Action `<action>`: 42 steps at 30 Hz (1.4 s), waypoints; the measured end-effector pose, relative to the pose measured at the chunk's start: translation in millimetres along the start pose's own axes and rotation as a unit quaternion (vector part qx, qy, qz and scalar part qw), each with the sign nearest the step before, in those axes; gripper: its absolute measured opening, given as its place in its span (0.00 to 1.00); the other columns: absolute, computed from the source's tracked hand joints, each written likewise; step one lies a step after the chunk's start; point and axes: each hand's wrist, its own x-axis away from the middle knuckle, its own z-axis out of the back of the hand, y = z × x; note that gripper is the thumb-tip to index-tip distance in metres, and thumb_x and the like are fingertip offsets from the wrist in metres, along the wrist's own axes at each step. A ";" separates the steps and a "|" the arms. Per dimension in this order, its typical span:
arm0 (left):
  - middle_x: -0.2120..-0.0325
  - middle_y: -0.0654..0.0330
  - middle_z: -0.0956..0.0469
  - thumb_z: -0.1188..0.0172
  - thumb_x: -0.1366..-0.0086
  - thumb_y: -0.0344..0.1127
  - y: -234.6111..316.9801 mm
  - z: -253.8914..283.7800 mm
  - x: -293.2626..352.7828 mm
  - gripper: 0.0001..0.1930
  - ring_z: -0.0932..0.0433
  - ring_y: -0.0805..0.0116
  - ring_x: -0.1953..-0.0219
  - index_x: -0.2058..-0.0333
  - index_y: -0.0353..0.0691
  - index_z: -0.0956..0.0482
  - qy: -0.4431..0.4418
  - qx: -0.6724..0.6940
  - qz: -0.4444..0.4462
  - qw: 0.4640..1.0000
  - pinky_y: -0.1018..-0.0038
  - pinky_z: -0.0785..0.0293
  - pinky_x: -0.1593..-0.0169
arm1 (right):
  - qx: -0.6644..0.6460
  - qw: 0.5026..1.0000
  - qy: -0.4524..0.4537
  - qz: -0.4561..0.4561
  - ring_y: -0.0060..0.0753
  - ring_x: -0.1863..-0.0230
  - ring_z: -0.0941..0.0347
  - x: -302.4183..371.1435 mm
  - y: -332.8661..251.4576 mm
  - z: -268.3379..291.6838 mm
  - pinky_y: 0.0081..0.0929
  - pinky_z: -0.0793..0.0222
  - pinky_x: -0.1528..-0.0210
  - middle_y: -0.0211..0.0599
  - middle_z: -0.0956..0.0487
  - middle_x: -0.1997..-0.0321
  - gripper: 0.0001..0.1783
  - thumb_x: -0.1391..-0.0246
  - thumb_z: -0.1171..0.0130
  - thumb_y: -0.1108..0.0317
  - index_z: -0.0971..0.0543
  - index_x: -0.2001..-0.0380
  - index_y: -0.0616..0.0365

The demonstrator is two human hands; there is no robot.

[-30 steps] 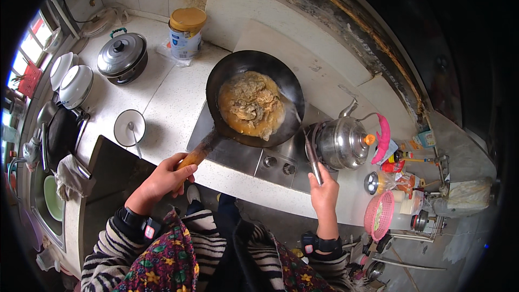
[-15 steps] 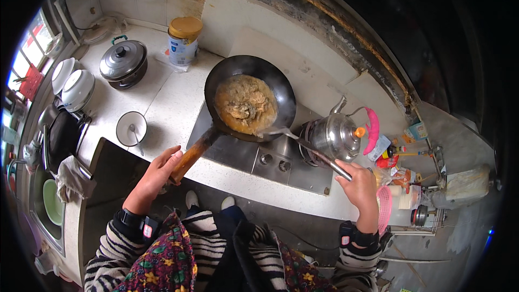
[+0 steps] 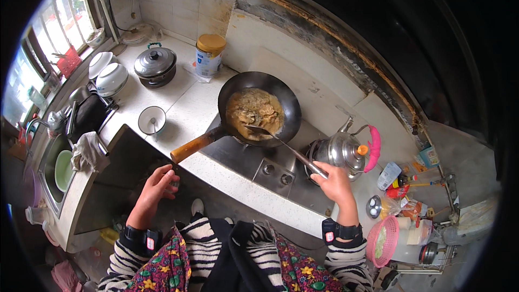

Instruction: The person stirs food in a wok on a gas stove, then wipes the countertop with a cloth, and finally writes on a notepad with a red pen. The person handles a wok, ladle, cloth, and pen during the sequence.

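Observation:
A dark wok (image 3: 290,100) with a wooden handle (image 3: 197,146) sits on the gas stove (image 3: 246,166). Inside it is brownish stewed food (image 3: 254,107) in thin liquid. My right hand (image 3: 334,180) is closed around the grip of a metal spatula (image 3: 294,153), whose blade lies in the near part of the food. Just below the end of the wok handle, and apart from it, my left hand (image 3: 155,190) holds nothing, its fingers loosely bent and apart.
A steel kettle (image 3: 338,154) with a pink handle stands right of the wok. Further left are a white bowl (image 3: 152,121) with a spoon, a lidded pot (image 3: 155,65) and a tin (image 3: 209,57). A pink basket (image 3: 382,240) is at lower right, a sink (image 3: 52,176) at far left.
My left hand has let go of the wok handle and moved down from it. My right hand has moved the spatula blade inward, further into the food. The view has shifted.

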 end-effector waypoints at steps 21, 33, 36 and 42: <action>0.59 0.59 0.22 0.43 0.32 0.43 -87.6 -5.5 141.6 0.26 0.24 0.76 0.68 0.40 0.35 0.35 0.197 0.072 0.021 0.978 0.78 0.26 0.65 | -0.311 0.907 0.254 0.129 0.31 0.62 0.21 -6.0 34.4 -65.3 0.31 0.27 0.59 0.47 0.18 0.59 0.23 0.44 0.38 0.68 0.25 0.46 0.63; 0.58 0.58 0.23 0.42 0.32 0.41 -98.6 34.9 165.3 0.26 0.24 0.75 0.67 0.40 0.35 0.36 0.163 0.067 -0.019 0.984 0.77 0.25 0.64 | -0.113 0.928 0.326 0.138 0.53 0.53 0.23 30.5 10.3 -79.8 0.41 0.29 0.51 0.54 0.21 0.53 0.22 0.42 0.42 0.68 0.26 0.44 0.61; 0.58 0.58 0.22 0.42 0.32 0.41 -107.1 63.9 183.9 0.25 0.24 0.75 0.67 0.41 0.35 0.35 0.174 0.076 -0.018 0.982 0.78 0.25 0.64 | -0.124 0.932 0.333 0.063 0.55 0.53 0.23 33.2 -8.5 -92.6 0.41 0.29 0.52 0.56 0.21 0.53 0.22 0.42 0.42 0.68 0.26 0.44 0.61; 0.61 0.59 0.22 0.45 0.30 0.41 -136.5 124.0 229.6 0.23 0.23 0.76 0.69 0.42 0.37 0.34 0.220 0.112 -0.021 0.969 0.78 0.25 0.65 | -0.085 0.937 0.334 0.058 0.59 0.51 0.25 35.7 -16.9 -103.9 0.41 0.29 0.51 0.60 0.22 0.52 0.23 0.41 0.43 0.65 0.26 0.44 0.61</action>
